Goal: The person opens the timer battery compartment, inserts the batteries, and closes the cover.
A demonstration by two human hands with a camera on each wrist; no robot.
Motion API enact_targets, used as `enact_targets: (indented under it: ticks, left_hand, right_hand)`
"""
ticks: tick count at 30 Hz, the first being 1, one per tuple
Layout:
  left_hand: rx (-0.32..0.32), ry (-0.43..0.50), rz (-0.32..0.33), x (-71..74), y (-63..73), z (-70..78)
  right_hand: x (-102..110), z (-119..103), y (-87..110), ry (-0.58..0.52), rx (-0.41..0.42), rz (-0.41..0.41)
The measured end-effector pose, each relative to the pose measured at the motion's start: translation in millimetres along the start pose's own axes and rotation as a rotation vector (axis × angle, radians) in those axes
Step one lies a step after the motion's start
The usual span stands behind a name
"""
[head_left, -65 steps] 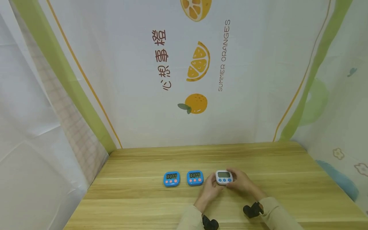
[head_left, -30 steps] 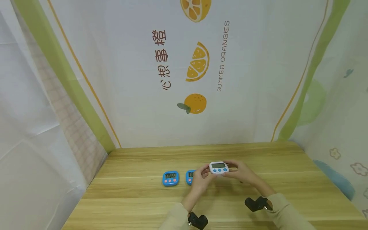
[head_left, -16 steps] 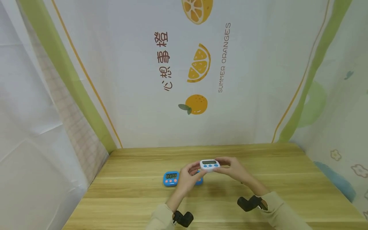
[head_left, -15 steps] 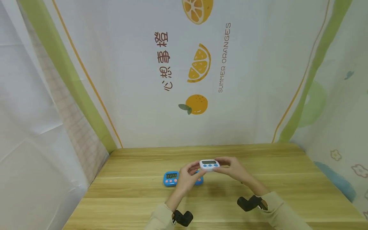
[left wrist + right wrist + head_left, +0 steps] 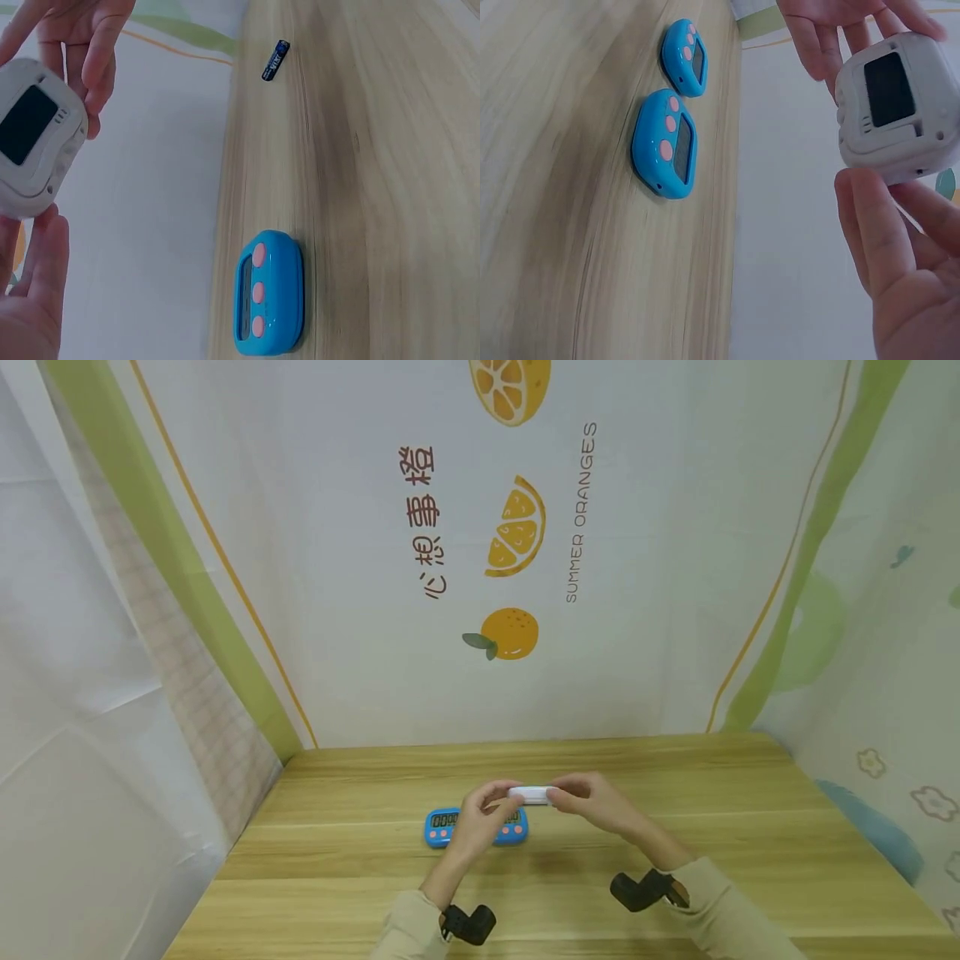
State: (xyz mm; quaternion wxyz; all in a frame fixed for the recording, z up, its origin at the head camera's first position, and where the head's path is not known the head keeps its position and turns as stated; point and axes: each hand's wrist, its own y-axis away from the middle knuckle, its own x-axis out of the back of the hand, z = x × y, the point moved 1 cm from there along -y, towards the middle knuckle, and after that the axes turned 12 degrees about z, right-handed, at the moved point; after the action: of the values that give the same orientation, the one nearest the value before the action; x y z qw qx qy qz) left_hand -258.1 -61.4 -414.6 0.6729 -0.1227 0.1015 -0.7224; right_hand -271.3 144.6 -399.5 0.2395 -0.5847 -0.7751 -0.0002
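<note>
A white digital timer [image 5: 531,795] is held up above the table between both hands and tipped so that the head view catches only its thin edge. My left hand [image 5: 476,822] pinches its left end, while my right hand [image 5: 600,802] pinches the right end with thumb and fingers. Both wrist views show the timer's back [image 5: 891,88], which carries a dark rectangle. Below, two blue timers with pink buttons lie on the table: the left one [image 5: 438,828], and the right one [image 5: 513,831], partly hidden behind my left hand.
A small dark-blue battery [image 5: 275,60] lies on the wooden table [image 5: 360,893], to the right of the blue timers. Behind the table hangs a white cloth [image 5: 637,677] with orange prints, and further cloths flank both sides.
Both hands have lifted the white timer off the table and carried it left over the right blue timer. Its face has tilted out of the head view.
</note>
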Motion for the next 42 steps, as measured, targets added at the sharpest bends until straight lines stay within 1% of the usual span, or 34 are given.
enact_targets:
  ticks: [3,5,7,10,11,12,13,16,17,18,19,20,23,26,30,34,37,40,42]
  left_hand:
    - [0.004,-0.024,0.069,-0.1,3.2,10.1]
    - [0.004,-0.029,0.104,-0.3,5.4,16.6]
    - [-0.003,-0.051,0.126,-0.7,7.1,21.8]
    - [0.015,-0.068,0.146,-0.8,7.1,23.5]
    - [0.016,-0.063,0.153,-0.4,6.1,20.4]
    - [0.022,-0.064,0.16,-0.4,5.9,20.5]
    - [0.027,-0.063,0.171,-0.2,4.6,16.8]
    - [0.036,-0.055,0.208,-0.7,3.8,17.2]
    - [0.034,-0.054,0.223,-1.1,3.9,18.0]
    - [0.039,-0.061,0.237,-1.9,4.6,21.9]
    - [0.036,-0.063,0.253,-2.4,4.4,22.5]
    - [0.035,-0.065,0.264,-2.9,5.4,26.6]
    - [0.025,-0.06,0.287,-3.7,4.5,25.7]
    - [0.034,-0.029,0.282,-2.8,1.0,15.4]
    - [0.047,0.047,0.257,-1.4,-2.8,1.1]
    - [0.038,0.111,0.231,-2.3,-1.0,-2.9]
    - [0.049,0.159,0.212,-4.4,0.6,-4.2]
    - [0.062,0.191,0.207,-6.3,0.8,-5.2]
    - [0.073,0.201,0.226,-6.9,0.3,-5.2]
  right_hand:
    - [-4,0,-1.0,0.018,0.048,-0.009]
    - [-7,0,-2.0,0.033,0.078,0.006]
    - [-9,0,-3.2,0.042,0.107,0.03]
    - [-11,-1,-4.2,0.035,0.155,0.064]
    - [-11,-2,-4.4,0.029,0.172,0.075]
    - [-12,-7,-3.7,0.03,0.186,0.085]
    - [-12,-12,-2.8,0.035,0.199,0.092]
    - [-15,-16,-2.6,0.032,0.219,0.105]
    - [-16,-16,-2.5,0.03,0.222,0.108]
    - [-16,-15,-2.2,0.031,0.226,0.109]
    - [-17,-11,-2.9,0.023,0.231,0.112]
    - [-18,-6,-3.5,0.016,0.235,0.116]
    - [-20,-2,-2.7,-0.003,0.238,0.14]
    - [-22,-1,-2.7,-0.047,0.207,0.162]
    - [-23,-2,-3.6,-0.124,0.131,0.206]
    - [-24,-4,-5.7,-0.23,0.027,0.267]
    - [-26,-7,-6.8,-0.287,-0.03,0.304]
    - [-28,-9,-6.8,-0.293,-0.058,0.322]
    - [-30,-9,-6.4,-0.29,-0.077,0.322]
